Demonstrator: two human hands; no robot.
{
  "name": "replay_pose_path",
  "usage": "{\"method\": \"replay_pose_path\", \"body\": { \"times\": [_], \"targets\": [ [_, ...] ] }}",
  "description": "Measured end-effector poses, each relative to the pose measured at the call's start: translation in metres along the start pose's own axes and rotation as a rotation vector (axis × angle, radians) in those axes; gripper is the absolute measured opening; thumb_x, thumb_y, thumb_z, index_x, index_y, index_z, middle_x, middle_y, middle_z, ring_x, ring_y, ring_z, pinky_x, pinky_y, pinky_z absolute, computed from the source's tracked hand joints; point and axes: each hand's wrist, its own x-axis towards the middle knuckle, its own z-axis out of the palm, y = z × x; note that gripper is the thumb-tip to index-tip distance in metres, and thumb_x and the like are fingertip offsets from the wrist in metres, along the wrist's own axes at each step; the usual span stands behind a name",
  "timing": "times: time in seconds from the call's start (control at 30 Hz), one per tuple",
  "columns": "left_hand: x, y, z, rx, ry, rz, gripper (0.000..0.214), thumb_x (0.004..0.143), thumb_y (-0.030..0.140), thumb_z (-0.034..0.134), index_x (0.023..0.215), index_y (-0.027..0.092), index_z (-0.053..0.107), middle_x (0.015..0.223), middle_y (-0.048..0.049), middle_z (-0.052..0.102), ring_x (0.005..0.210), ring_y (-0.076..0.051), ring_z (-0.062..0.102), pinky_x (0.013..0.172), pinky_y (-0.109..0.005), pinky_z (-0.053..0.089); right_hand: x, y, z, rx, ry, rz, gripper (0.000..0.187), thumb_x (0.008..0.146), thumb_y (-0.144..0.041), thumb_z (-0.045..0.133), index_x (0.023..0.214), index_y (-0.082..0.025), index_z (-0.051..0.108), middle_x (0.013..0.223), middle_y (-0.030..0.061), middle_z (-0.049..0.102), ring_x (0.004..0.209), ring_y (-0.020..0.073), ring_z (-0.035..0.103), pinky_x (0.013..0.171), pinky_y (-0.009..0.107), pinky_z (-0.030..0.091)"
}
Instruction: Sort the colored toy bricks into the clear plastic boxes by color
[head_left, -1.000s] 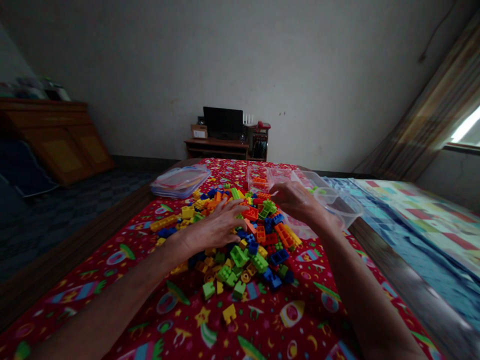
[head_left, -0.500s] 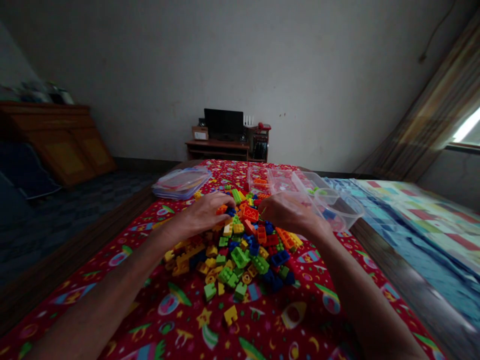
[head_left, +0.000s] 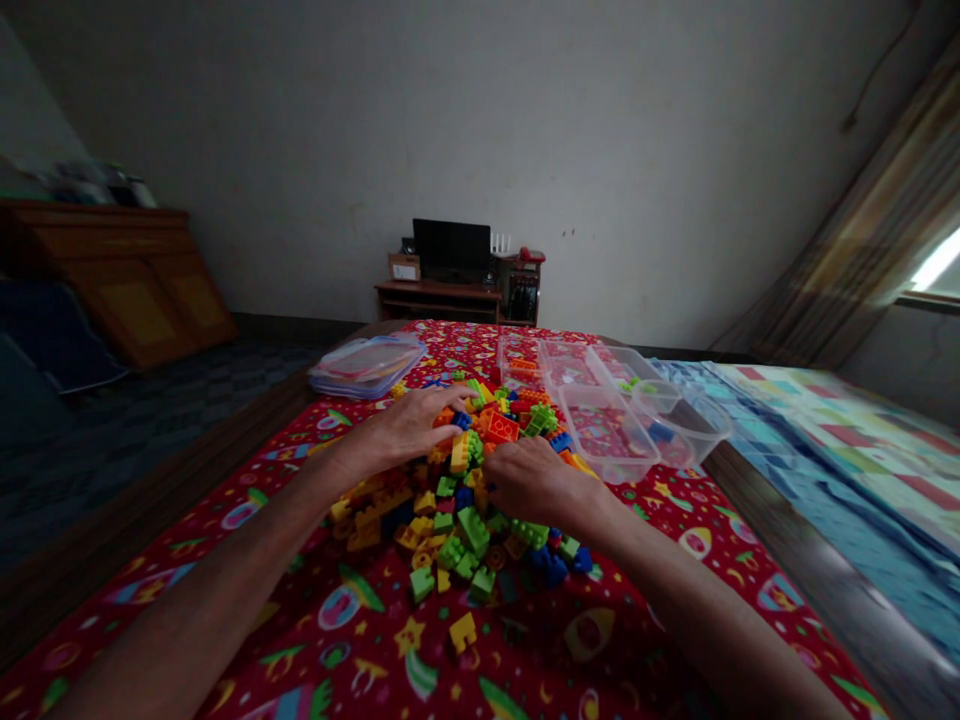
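A loose heap of plastic building blocks (head_left: 474, 530) in yellow, green, blue, orange and red lies on a red patterned cloth (head_left: 315, 570). At the heap's left side is my left hand (head_left: 412, 425), its thumb and fingers curved round a blue building block (head_left: 460, 420) with an orange one beside it. My right hand (head_left: 536, 478) reaches down into the middle of the heap, fingers curled together. Its fingertips are hidden, so I cannot make out what they grip. Just beyond it rests a light green block (head_left: 540, 418), near a red-orange block (head_left: 501, 428).
A clear compartmented plastic box (head_left: 611, 475) stands right of the heap, with a few orange, green and blue blocks inside. Stacked clear lids (head_left: 367, 368) lie at the back left. A bed (head_left: 847, 430) adjoins on the right; a desk with a monitor (head_left: 450, 247) stands against the wall.
My right hand has come from the heap's far right side nearer and leftward into its middle, uncovering the box's front compartment and the light green block. My left hand has barely moved.
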Motion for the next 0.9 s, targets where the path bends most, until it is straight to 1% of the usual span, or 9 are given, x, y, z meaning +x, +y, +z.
{"method": "replay_pose_path", "body": {
  "times": [0.1, 0.17, 0.23, 0.37, 0.47, 0.53, 0.67, 0.77, 0.9],
  "targets": [
    [0.000, 0.003, -0.002, 0.008, -0.006, -0.027, 0.050, 0.078, 0.022, 0.057, 0.129, 0.024, 0.052, 0.109, -0.0031, 0.070, 0.106, -0.021, 0.062, 0.095, -0.034, 0.045, -0.002, 0.004, -0.006, 0.036, -0.044, -0.018, 0.025, 0.084, -0.012, 0.048, 0.098, -0.016, 0.068, 0.094, 0.0106, 0.070, 0.080, 0.0194, 0.065, 0.059, 0.026, 0.043],
    [0.000, 0.005, -0.004, 0.004, -0.003, -0.041, 0.052, 0.078, 0.022, 0.057, 0.130, 0.024, 0.051, 0.113, -0.0039, 0.069, 0.109, -0.021, 0.062, 0.096, -0.034, 0.044, -0.004, 0.009, -0.011, 0.098, -0.027, 0.015, 0.024, 0.083, -0.013, 0.050, 0.096, -0.016, 0.070, 0.092, 0.0099, 0.071, 0.081, 0.0191, 0.064, 0.062, 0.026, 0.042],
    [0.000, 0.008, -0.006, -0.025, 0.004, -0.057, 0.055, 0.078, 0.022, 0.058, 0.132, 0.024, 0.050, 0.117, -0.0048, 0.068, 0.111, -0.022, 0.061, 0.097, -0.035, 0.044, -0.005, 0.018, -0.013, 0.206, 0.088, 0.057, 0.025, 0.081, -0.015, 0.054, 0.100, -0.017, 0.070, 0.089, 0.0086, 0.070, 0.081, 0.0181, 0.063, 0.065, 0.026, 0.042],
    [0.000, 0.017, -0.009, -0.174, 0.023, -0.105, 0.065, 0.077, 0.028, 0.061, 0.140, 0.024, 0.042, 0.109, -0.0048, 0.072, 0.109, -0.024, 0.063, 0.096, -0.037, 0.045, 0.001, 0.038, -0.010, 0.520, 0.438, 0.130, 0.034, 0.081, -0.018, 0.057, 0.113, -0.016, 0.066, 0.088, 0.0063, 0.069, 0.074, 0.0142, 0.060, 0.066, 0.025, 0.041],
    [0.001, 0.025, -0.009, -0.339, 0.038, -0.144, 0.072, 0.075, 0.030, 0.064, 0.142, 0.024, 0.038, 0.105, -0.0037, 0.074, 0.105, -0.024, 0.066, 0.094, -0.037, 0.047, 0.009, 0.044, -0.007, 0.747, 0.557, 0.107, 0.031, 0.082, -0.018, 0.054, 0.109, -0.015, 0.069, 0.085, 0.0050, 0.069, 0.073, 0.0137, 0.061, 0.064, 0.024, 0.043],
    [0.001, 0.029, -0.007, -0.464, 0.026, -0.163, 0.074, 0.075, 0.029, 0.064, 0.144, 0.023, 0.036, 0.103, -0.0026, 0.074, 0.103, -0.024, 0.067, 0.092, -0.036, 0.049, 0.012, 0.044, -0.005, 0.834, 0.591, 0.094, 0.029, 0.082, -0.019, 0.054, 0.106, -0.015, 0.070, 0.086, 0.0053, 0.070, 0.077, 0.0148, 0.062, 0.065, 0.025, 0.045],
    [0.001, 0.030, -0.004, -0.619, 0.057, -0.144, 0.079, 0.075, 0.028, 0.065, 0.146, 0.020, 0.030, 0.102, -0.0041, 0.075, 0.099, -0.022, 0.068, 0.090, -0.038, 0.051, 0.014, 0.043, -0.003, 0.867, 0.603, 0.085, 0.027, 0.082, -0.020, 0.055, 0.104, -0.017, 0.070, 0.090, 0.0054, 0.071, 0.083, 0.0162, 0.064, 0.070, 0.027, 0.047],
    [0.002, 0.028, -0.003, -0.609, 0.106, -0.105, 0.077, 0.075, 0.031, 0.065, 0.144, 0.018, 0.033, 0.102, -0.0056, 0.074, 0.096, -0.023, 0.069, 0.088, -0.039, 0.052, 0.013, 0.043, -0.002, 0.891, 0.584, 0.086, 0.028, 0.083, -0.018, 0.054, 0.105, -0.016, 0.070, 0.091, 0.0059, 0.072, 0.083, 0.0164, 0.065, 0.071, 0.028, 0.049],
    [0.002, 0.028, -0.005, -0.499, 0.154, -0.082, 0.068, 0.077, 0.038, 0.065, 0.139, 0.019, 0.043, 0.103, -0.0066, 0.073, 0.093, -0.024, 0.070, 0.083, -0.037, 0.054, 0.014, 0.044, 0.001, 0.936, 0.573, 0.048, 0.029, 0.083, -0.022, 0.058, 0.108, -0.017, 0.069, 0.097, 0.0070, 0.072, 0.088, 0.0174, 0.066, 0.074, 0.029, 0.050]
  ]
}}
